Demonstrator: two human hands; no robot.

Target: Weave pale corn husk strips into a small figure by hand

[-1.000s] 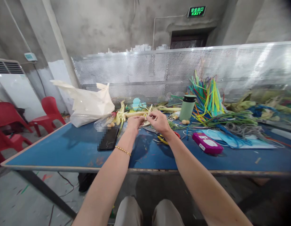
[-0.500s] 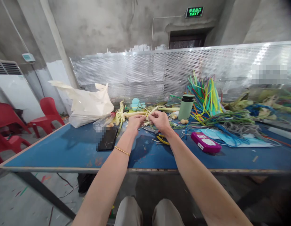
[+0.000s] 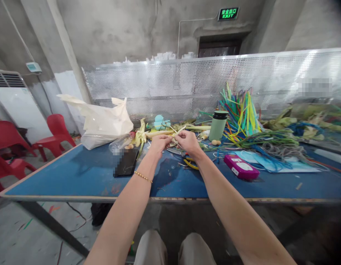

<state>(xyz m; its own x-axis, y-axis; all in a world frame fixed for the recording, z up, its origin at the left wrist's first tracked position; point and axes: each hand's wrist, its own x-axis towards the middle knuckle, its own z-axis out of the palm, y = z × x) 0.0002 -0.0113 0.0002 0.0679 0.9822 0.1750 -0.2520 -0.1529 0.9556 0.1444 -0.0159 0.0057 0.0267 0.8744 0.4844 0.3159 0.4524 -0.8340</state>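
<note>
Above the blue table, my left hand (image 3: 160, 143) and my right hand (image 3: 188, 142) meet with pinched fingers. Between them they grip a pale strip of corn husk (image 3: 180, 130), whose thin ends poke up past the fingertips. The fingers partly cover the strip, so its full shape is hidden. Pliers with yellow handles (image 3: 191, 163) lie under my right wrist. More pale husks (image 3: 141, 137) are spread beyond my left hand. A dark phone (image 3: 127, 163) rests left of my left forearm.
A cream plastic bag (image 3: 104, 123) and a clear bottle (image 3: 121, 142) stand left. On the right are a green flask (image 3: 217, 127), small wooden balls (image 3: 216, 142), a purple box (image 3: 241, 167), colourful pipe cleaners (image 3: 244, 114), cords (image 3: 280, 141) and blue face masks (image 3: 286, 162). A perforated metal panel (image 3: 159, 88) backs the table.
My right hand has shifted slightly left and turned a little, closer to the left fingertips. The strip's ends have changed angle slightly. My left hand has hardly moved.
</note>
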